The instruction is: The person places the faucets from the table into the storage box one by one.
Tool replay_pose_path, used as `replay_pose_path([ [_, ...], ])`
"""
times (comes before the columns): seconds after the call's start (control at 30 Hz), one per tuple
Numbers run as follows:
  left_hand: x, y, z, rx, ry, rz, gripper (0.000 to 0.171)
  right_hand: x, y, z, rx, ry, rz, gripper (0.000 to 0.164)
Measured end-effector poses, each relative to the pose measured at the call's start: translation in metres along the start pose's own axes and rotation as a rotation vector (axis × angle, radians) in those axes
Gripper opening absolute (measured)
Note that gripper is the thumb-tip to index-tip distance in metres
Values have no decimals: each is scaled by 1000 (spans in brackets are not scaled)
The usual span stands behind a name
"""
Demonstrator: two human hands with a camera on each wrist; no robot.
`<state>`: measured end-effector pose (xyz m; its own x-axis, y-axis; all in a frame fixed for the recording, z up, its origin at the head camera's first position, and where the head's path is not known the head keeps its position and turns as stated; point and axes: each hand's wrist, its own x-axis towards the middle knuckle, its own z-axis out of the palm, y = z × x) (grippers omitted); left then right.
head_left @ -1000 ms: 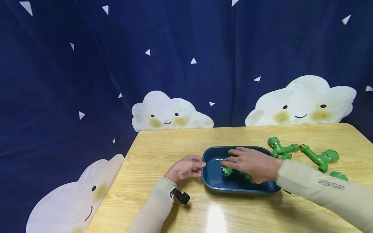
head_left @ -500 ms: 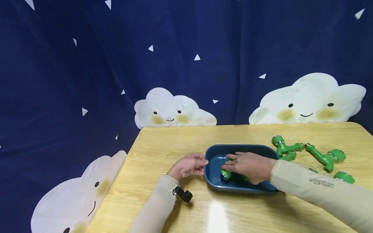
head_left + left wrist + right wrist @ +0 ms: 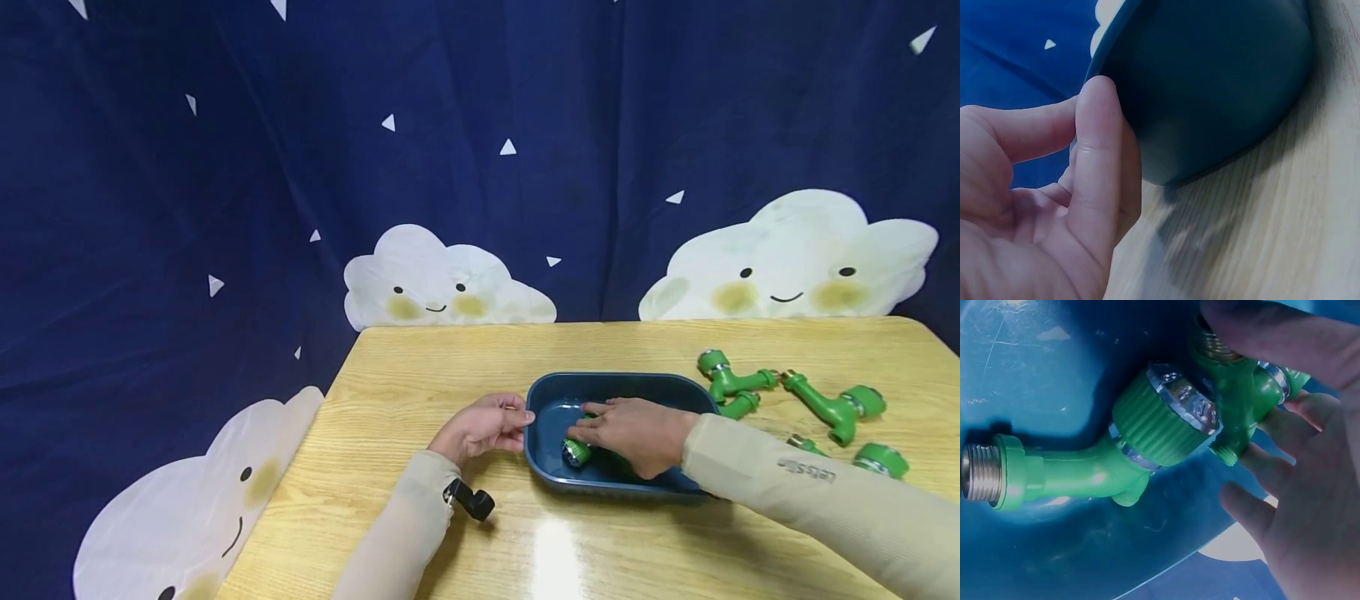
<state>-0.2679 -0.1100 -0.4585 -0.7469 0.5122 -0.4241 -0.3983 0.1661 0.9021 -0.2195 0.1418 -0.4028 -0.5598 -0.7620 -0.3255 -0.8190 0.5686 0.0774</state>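
My left hand point(image 3: 483, 427) pinches the left rim of a dark blue plastic basin point(image 3: 545, 421). In the left wrist view the thumb point(image 3: 1097, 125) lies along the basin's outer wall point(image 3: 1222, 75). My right hand point(image 3: 637, 435) is down inside the basin, gripping a green tap point(image 3: 1238, 394) between thumb and fingers. The thumb sits at its threaded brass end. Its ribbed knob point(image 3: 576, 452) shows beyond the fingertips in the head view. A second green tap point(image 3: 1072, 475) lies beside it on the basin floor, mostly hidden under the hand from above.
On the wooden table point(image 3: 420, 367), right of the basin, lie several more green taps, including one at the back point(image 3: 727, 379) and one farther right point(image 3: 840, 408). My right sleeve point(image 3: 795, 483) passes over part of that group. A dark blue curtain point(image 3: 450, 125) hangs behind the table.
My right hand has shifted slightly left and nearer within the basin, the tap's knob moving with it. The left hand keeps its hold on the rim. The head view has shifted a little.
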Motion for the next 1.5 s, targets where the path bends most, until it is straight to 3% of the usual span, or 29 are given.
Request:
replay_pose_path([
  [0.37, -1, 2, 0, 2, 1, 1, 18, 0, -2, 2, 41, -15, 40, 86],
  [0.73, -2, 3, 1, 1, 3, -1, 17, -1, 0, -4, 190, -65, 87, 88],
  [1.07, -1, 2, 1, 2, 1, -3, 17, 1, 3, -9, 111, 37, 64, 72],
  [1.3, -1, 1, 1, 14, 5, -11, 16, -2, 3, -12, 146, 64, 107, 60],
  [1.5, 0, 1, 1, 15, 18, -8, 16, -12, 6, -22, 188, 164, 123, 52],
])
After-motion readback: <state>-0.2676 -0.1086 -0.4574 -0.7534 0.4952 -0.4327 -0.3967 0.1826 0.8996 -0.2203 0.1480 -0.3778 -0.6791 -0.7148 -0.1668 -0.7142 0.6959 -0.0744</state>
